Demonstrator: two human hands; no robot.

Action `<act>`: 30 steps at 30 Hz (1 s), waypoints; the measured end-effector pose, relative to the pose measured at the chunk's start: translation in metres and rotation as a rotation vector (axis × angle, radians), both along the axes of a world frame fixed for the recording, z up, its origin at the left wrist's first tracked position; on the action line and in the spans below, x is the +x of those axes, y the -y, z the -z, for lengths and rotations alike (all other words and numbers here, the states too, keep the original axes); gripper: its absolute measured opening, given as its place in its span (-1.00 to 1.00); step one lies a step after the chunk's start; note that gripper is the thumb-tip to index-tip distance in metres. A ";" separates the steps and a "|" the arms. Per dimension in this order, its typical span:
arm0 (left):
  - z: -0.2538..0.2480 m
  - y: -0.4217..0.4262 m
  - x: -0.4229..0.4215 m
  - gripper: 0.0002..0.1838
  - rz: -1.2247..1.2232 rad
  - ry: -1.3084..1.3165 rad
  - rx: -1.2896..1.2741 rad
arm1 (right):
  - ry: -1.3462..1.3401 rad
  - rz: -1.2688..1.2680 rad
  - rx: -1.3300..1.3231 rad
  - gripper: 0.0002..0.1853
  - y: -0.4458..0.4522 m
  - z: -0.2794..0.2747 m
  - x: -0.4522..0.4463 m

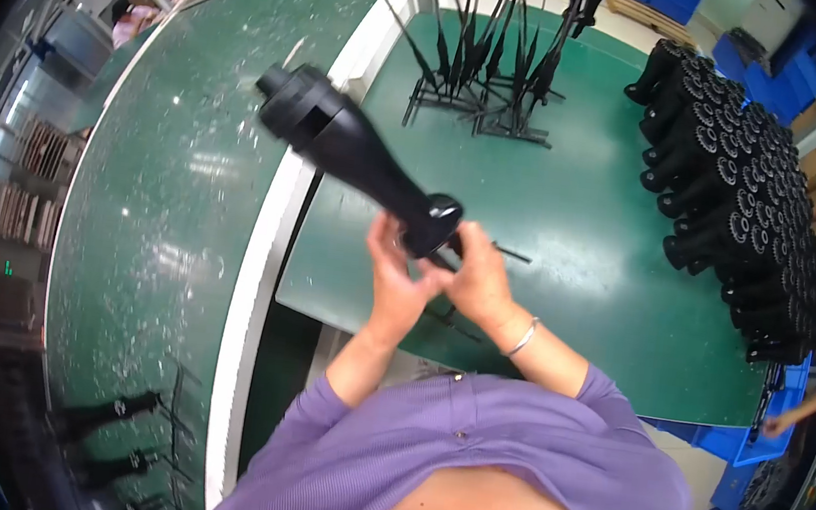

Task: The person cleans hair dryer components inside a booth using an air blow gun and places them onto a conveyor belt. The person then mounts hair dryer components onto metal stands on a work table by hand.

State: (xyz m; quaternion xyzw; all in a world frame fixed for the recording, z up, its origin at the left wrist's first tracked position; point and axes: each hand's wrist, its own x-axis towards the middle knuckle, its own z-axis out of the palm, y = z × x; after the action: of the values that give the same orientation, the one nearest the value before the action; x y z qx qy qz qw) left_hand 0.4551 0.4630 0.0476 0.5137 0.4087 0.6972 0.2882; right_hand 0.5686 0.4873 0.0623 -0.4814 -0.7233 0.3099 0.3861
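Head view: the left hand point(391, 261) and the right hand point(476, 275) each have a closed grip around the low end of a long black tube point(364, 154). The tube is up in the air, near the left edge of the green surface point(585, 200), with its fat end tipped out past that edge. Thin black rods point(497, 56) stand by the far left corner. Many black pieces point(729, 176) sit in rows along the right edge.

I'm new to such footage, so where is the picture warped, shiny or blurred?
Head view throughout: the left green surface bows at its edge, suggesting wide-lens distortion; pale glare on the green tabletop; the held black part looks slightly soft at its far end.
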 end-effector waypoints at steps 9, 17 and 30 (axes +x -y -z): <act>-0.049 -0.058 -0.178 -0.79 -0.393 -0.142 -0.156 | 0.015 -0.314 0.236 -0.23 -0.057 0.028 -0.038; -0.021 -0.146 -0.387 -0.82 -0.484 -0.026 -0.082 | -0.072 0.536 0.038 -0.03 -0.251 0.072 0.074; 0.014 -0.120 -0.289 -0.55 -1.117 -0.717 -0.034 | 0.044 0.628 0.358 -0.45 -0.131 0.030 0.139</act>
State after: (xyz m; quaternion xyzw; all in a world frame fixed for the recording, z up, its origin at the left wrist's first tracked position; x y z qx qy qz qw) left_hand 0.1661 0.5827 0.0338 0.4201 0.6949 0.5213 -0.2623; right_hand 0.7071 0.6180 0.0319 -0.6115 -0.5910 0.0340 0.5250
